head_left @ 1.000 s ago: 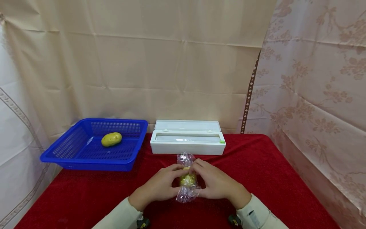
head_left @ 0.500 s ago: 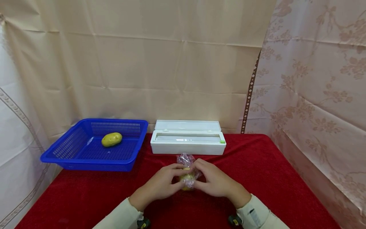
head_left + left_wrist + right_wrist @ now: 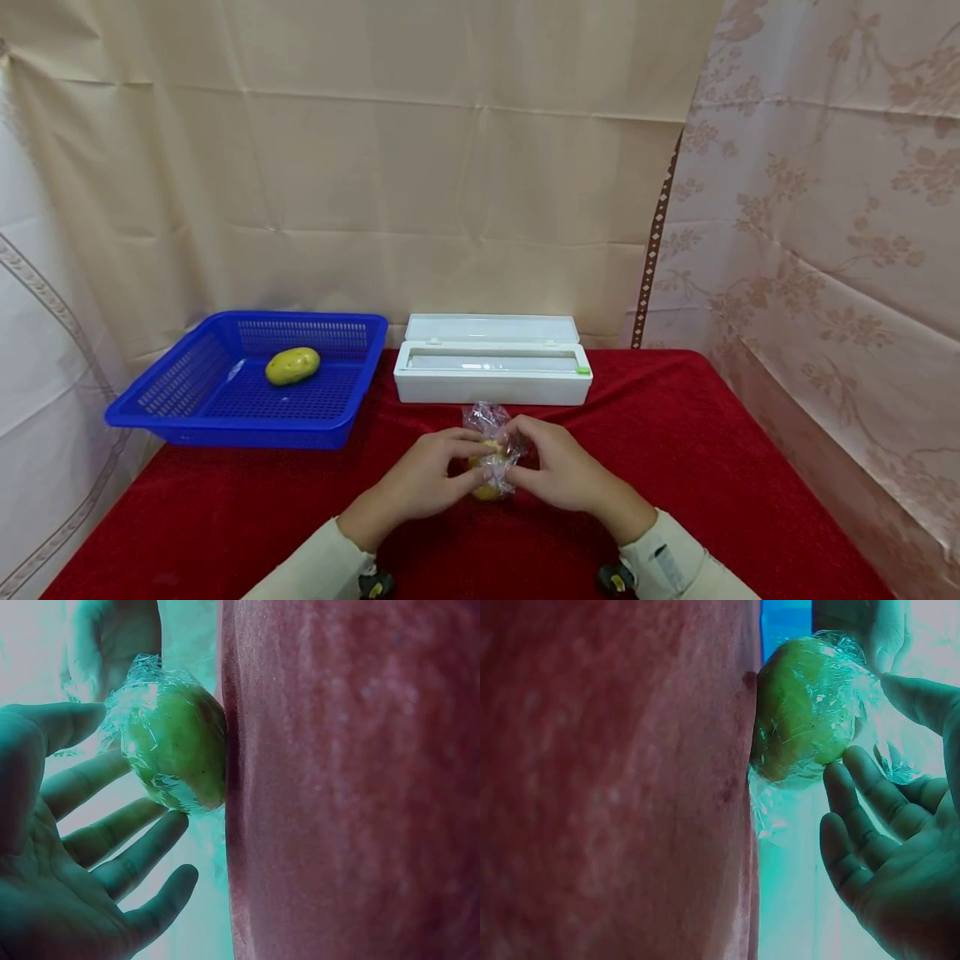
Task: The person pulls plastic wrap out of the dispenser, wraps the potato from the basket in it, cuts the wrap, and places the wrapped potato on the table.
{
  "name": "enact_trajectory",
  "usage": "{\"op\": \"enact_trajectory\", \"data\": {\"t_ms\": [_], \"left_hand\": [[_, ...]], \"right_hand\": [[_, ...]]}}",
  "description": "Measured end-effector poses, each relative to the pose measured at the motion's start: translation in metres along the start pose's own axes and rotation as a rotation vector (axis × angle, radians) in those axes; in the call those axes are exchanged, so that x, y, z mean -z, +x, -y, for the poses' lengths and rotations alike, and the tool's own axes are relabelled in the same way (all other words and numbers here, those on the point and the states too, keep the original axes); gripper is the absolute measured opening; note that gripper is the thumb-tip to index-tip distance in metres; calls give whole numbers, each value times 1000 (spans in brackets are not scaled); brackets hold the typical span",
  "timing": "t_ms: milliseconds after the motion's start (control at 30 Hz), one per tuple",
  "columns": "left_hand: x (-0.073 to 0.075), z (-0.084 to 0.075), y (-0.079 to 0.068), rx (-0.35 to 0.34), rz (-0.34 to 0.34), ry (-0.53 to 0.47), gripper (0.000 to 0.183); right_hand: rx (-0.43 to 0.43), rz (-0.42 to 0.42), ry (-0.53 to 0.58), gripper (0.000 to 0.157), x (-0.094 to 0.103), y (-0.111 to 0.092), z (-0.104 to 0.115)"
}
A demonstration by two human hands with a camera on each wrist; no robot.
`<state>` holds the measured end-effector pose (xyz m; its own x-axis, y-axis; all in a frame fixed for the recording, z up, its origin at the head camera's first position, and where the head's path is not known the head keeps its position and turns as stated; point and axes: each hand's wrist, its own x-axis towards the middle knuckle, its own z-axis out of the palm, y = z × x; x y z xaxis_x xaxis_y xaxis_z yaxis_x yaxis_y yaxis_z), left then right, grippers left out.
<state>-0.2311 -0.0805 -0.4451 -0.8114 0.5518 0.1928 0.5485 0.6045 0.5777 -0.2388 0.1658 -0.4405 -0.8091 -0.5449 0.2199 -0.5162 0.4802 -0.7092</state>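
Note:
A yellow potato (image 3: 489,490) in crinkled clear plastic wrap (image 3: 487,417) rests on the red cloth between both hands. My left hand (image 3: 427,473) is at its left side. In the left wrist view, the thumb (image 3: 79,726) touches the bunched wrap on the potato (image 3: 180,742), and the other fingers spread out, some tips at the potato's edge. From the right, my right hand (image 3: 562,467) mirrors this. Its thumb (image 3: 915,696) meets the wrap in the right wrist view, with loosely extended fingers reaching the potato (image 3: 799,712). One end of the wrap sticks out at the far side.
Behind the hands stands a white plastic-wrap dispenser box (image 3: 491,390), lid raised, with a green slider (image 3: 582,371) on its right. A blue basket (image 3: 225,435) at the left holds an unwrapped potato (image 3: 292,366). Curtains (image 3: 420,167) hang behind the red-covered table (image 3: 675,467).
The near end of the wrap, which stuck out toward the person, is now folded up over the potato under the thumbs. The thumbs moved away from the person; basket and box stayed put.

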Motion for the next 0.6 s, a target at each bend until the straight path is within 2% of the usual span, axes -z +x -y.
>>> {"op": "enact_trajectory", "data": {"t_ms": [300, 600], "left_hand": [[0, -1, 0, -10, -37, -14, 28], [2, -8, 0, -14, -96, -58, 22]], "right_hand": [[-55, 23, 163, 19, 0, 3, -5], [2, -7, 162, 15, 2, 3, 0]]}}
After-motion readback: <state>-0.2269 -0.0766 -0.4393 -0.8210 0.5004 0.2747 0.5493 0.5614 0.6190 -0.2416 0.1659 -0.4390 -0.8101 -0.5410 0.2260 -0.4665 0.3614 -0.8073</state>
